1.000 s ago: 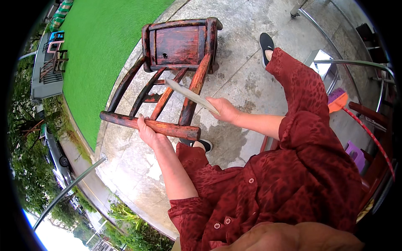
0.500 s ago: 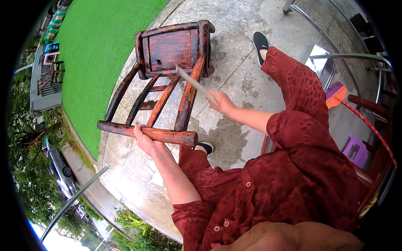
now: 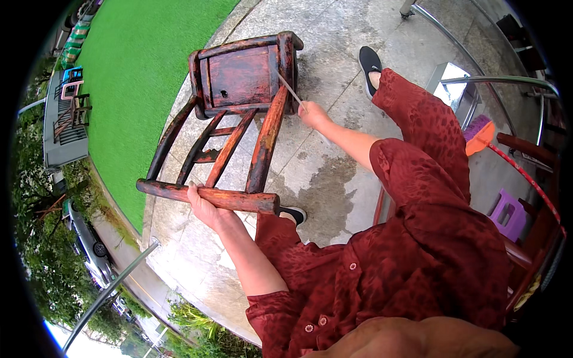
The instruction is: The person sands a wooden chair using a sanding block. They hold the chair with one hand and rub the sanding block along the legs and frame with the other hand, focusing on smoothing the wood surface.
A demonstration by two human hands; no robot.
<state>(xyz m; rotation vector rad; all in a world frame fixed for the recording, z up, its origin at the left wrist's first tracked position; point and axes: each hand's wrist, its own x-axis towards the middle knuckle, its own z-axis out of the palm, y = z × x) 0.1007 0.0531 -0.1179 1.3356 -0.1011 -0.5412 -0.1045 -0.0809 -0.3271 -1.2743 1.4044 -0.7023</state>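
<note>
A small wooden chair (image 3: 239, 77), its red-brown finish worn and streaked black, stands before me with its slatted back toward me. My left hand (image 3: 206, 209) is closed around the chair's top rail (image 3: 239, 199), the thumb showing above it. In my right hand (image 3: 314, 116) is a long, thin, greyish flat strip (image 3: 291, 92), seen nearly edge-on; its exact kind is unclear. The strip's far end lies over the right side of the seat, close to the back post (image 3: 267, 140); whether it touches the wood I cannot tell.
Concrete paving (image 3: 334, 36) with damp patches lies under the chair, bordered by green turf (image 3: 143, 53) at left. To my right are a broom (image 3: 479, 135), a purple plastic stool (image 3: 507, 215) and a shiny metal box (image 3: 456, 89) beside metal tubing. A metal rail (image 3: 113, 286) crosses the lower left.
My right hand has turned the strip from showing its broad face to nearly edge-on, and its tip has shifted right across the seat. My left hand keeps its hold on the top rail.
</note>
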